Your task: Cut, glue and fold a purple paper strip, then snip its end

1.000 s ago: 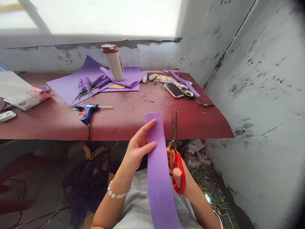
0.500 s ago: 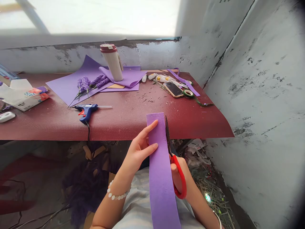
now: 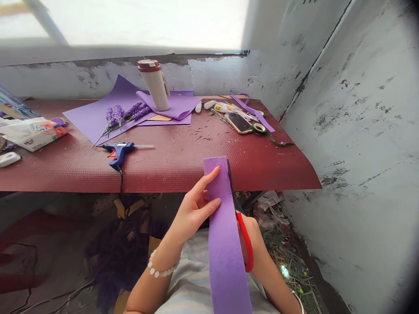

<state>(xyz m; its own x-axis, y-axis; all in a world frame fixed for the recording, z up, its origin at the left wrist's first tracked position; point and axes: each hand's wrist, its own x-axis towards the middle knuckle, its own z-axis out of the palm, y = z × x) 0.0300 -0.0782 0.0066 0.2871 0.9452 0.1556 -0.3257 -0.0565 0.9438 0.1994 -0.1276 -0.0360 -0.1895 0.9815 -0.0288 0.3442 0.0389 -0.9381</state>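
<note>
A long strip of purple felt [image 3: 225, 244] runs from the table's front edge down across my lap. My left hand [image 3: 199, 203] grips it near its far end, with the index finger and thumb on top and other fingers partly hidden behind. On the strip's right side, my right hand [image 3: 252, 229] is closed on red-handled scissors [image 3: 247, 244]. Their dark blades lie along the strip's right edge, partly covered by the felt. Most of the right hand's fingers are hidden behind the strip and the handle.
A blue glue gun [image 3: 120, 155] lies on the dark red table [image 3: 176, 170]. Purple sheets [image 3: 88, 111] bear lavender-like flowers [image 3: 115, 115] and a lidded cup [image 3: 157, 89]. To the right are a phone [image 3: 238, 123] and green tape [image 3: 258, 128]. A tissue pack [image 3: 39, 133] sits left.
The strip and my left hand have shifted slightly right. The scissors have slid further behind the strip's edge, so less of the blades and handle shows.
</note>
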